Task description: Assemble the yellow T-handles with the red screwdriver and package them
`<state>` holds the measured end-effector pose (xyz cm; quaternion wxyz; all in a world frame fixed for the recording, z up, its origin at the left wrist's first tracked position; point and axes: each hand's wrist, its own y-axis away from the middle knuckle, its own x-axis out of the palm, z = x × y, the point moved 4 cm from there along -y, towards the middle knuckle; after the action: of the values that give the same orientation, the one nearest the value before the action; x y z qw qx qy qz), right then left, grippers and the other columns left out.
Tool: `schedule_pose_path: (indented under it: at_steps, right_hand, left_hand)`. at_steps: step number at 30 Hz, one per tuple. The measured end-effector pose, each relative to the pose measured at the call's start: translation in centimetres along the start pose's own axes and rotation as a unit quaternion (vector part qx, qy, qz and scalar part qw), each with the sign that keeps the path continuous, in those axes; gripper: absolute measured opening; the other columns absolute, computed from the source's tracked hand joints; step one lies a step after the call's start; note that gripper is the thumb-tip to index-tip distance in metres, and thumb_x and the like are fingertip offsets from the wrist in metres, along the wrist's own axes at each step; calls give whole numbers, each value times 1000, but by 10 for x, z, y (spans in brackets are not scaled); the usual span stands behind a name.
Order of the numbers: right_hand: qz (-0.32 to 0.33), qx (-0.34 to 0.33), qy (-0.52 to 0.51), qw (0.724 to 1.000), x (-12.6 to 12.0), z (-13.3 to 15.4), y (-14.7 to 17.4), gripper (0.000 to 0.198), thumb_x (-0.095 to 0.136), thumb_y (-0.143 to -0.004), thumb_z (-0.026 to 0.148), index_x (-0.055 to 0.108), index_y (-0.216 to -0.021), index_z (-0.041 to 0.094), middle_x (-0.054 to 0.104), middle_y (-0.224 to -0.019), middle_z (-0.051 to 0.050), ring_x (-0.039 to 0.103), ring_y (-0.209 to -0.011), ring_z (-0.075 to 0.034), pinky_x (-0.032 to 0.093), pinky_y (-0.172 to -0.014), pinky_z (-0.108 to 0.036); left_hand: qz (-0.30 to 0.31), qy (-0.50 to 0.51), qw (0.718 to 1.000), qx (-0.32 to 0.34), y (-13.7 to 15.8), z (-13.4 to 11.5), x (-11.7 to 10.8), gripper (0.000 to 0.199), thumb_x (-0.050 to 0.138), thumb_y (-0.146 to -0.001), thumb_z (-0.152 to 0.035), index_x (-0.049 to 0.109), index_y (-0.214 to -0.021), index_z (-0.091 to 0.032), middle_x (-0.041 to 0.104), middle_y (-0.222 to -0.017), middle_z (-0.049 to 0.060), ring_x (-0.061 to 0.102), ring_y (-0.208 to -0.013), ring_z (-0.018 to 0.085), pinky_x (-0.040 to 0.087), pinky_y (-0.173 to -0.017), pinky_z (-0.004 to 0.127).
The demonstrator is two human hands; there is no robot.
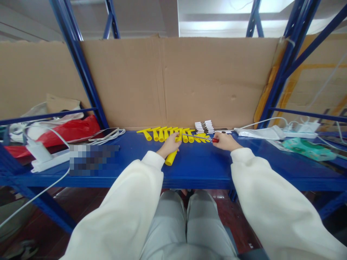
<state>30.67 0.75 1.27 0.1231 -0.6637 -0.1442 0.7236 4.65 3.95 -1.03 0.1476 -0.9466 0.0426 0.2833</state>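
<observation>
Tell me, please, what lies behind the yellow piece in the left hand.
Behind the held yellow piece, a row of yellow pieces lies on the blue shelf, with a cardboard panel beyond. The left hand and the piece hide part of the row.

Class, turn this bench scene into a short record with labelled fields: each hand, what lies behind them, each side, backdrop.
Left hand: holds a yellow piece
Right hand: grips a red-handled screwdriver, shaft towards that piece
Behind: yellow parts in a row; white-and-black pieces
Left side: phone
Right side: green packet
Backdrop: cardboard
</observation>
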Motion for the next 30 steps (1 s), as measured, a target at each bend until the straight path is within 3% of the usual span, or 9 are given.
schedule_pose_path:
  at_steps: [4,11,19,25,30]
  right_hand:
    - [4,-3,3,1000,-1,0,0,12,60,-79,29,66,-85,22,75,-87,-6,68,-87,-25,43,-80,-34]
    - [10,-19,-10,1000,4,-2,-1,8,64,-77,28,62,-81,21,74,-82,-7,65,-74,-21,40,-62,-26]
    - [-7,-19,-6,1000,0,0,-1,11,58,-79,25,68,-83,22,76,-88,-6,68,-88,-25,43,-81,-33]
    - [-24,-24,-8,999,2,-3,-3,5,63,-75,23,66,-80,21,75,-86,-7,67,-79,-21,43,-69,-28]
    - [10,-23,-23,999,4,-3,-2,5,62,-78,25,65,-77,21,75,-82,-7,67,-76,-20,42,-64,-25]
  left_hand:
    - [4,-4,1000,-4,0,0,1,58,56,-93,-14,45,-149,-20,46,-153,15,62,-57,5,46,-42,16]
    - [3,2,1000,2,-1,-1,1,59,56,-92,-12,45,-150,-20,48,-152,15,56,-48,2,46,-41,18]
    - [3,-2,1000,-1,-2,2,1,59,57,-92,-13,45,-149,-19,47,-152,17,61,-53,6,48,-43,19]
    - [11,1,1000,1,-2,1,1,59,55,-92,-14,43,-150,-19,45,-153,17,60,-51,5,48,-43,20]
    - [13,10,1000,-5,-1,-1,1,61,56,-92,-13,43,-151,-20,45,-153,17,59,-49,6,49,-43,22]
